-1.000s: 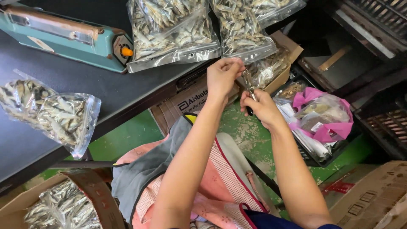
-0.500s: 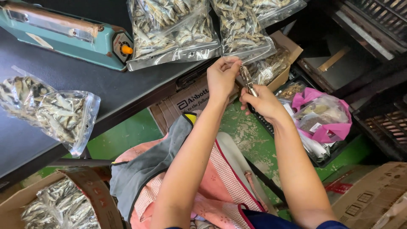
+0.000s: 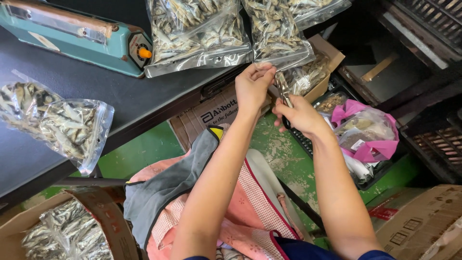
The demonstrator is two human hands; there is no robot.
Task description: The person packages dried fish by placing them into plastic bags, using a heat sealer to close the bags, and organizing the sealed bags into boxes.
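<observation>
Bagged dried fish (image 3: 197,33) lined the dark table (image 3: 86,103) at upper left. At centre frame, the left hand (image 3: 252,86) pinched a small fish (image 3: 283,89); the right hand (image 3: 301,115) gripped its lower end.

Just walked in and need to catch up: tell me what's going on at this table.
A person sits at a dark table, both hands raised at its edge. The left hand pinches the bottom edge of a clear bag of dried fish; the right hand holds a small metal tool against it. More filled bags lie on the table beside a teal heat sealer.
</observation>
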